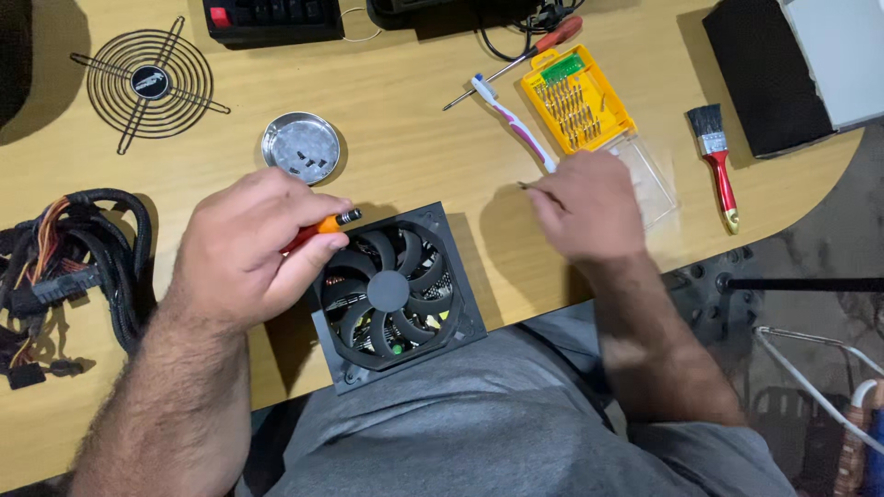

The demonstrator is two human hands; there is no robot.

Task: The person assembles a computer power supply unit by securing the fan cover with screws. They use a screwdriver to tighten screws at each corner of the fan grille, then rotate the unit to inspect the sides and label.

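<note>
The left hand (244, 247) is gripping an orange screwdriver handle (324, 226) just at ten o'clock of the black fan unit (394, 294), which is lying at the near edge of the bench (405, 138). The right hand (589, 204) is pinching a thin metal bit (527, 187) at two o'clock of the fan unit, just below the yellow bit case (577, 98).

A single view is provided, taken from a camera worn on the head. The scene is viewed from above, steeply downward, at close range. The table (414, 120) fills the upper part of the frame, and its near edge is crossed by the lap at the bottom. Both forearms are seen entering from the lower edge, with the left hand (244, 248) and the right hand (589, 207) near mid-frame. The floor is seen at the right. No second view is supplied.
</note>
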